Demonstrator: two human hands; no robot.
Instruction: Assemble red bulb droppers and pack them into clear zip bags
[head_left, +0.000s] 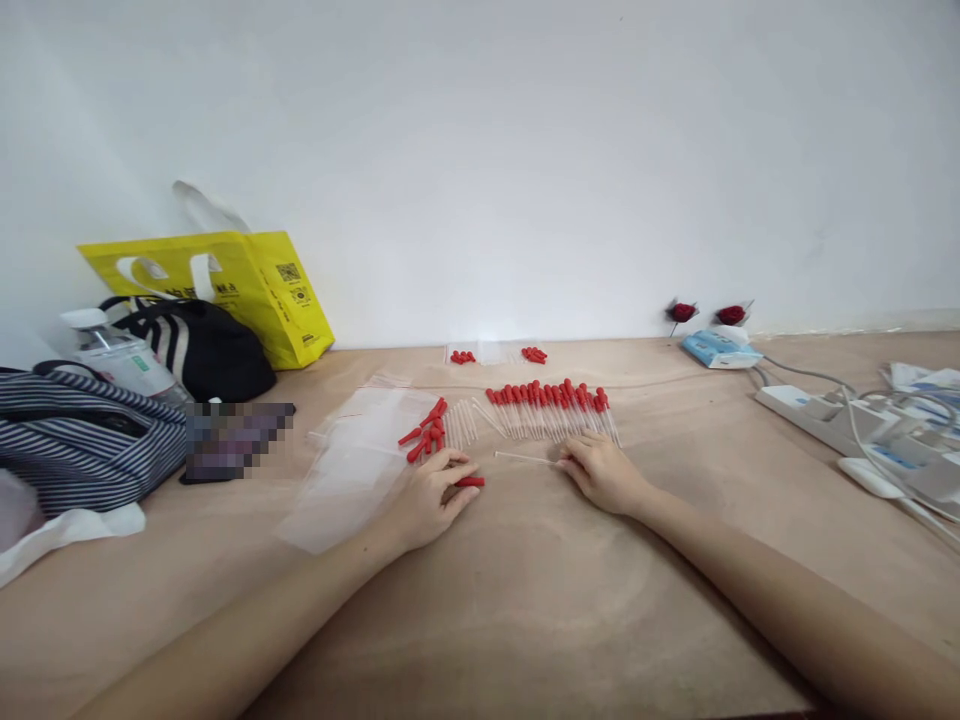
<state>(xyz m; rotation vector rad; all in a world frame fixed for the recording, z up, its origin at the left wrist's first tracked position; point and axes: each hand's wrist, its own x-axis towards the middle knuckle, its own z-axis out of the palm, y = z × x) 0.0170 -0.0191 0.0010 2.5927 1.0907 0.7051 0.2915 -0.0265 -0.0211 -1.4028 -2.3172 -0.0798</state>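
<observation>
My left hand [442, 497] is closed on a red rubber bulb [471, 482], whose end sticks out between thumb and fingers. My right hand [596, 472] pinches one end of a thin clear tube [525, 457], which points left toward the bulb without touching it. Just beyond my left hand lies a small pile of red bulbs [427, 436], next to several loose clear tubes [460, 424]. A row of tubes with red bulbs [551, 396] on their far ends lies beyond my right hand. Clear plastic bags [352, 450] are spread at the left.
A yellow bag [292, 300], a black bag [217, 350], a bottle [127, 365], a striped bag [97, 430] and a blurred phone [238, 440] are at the left. Tissues [720, 349] and power strips [847, 425] with cables lie at the right. Two red flowers [682, 312] stand by the wall.
</observation>
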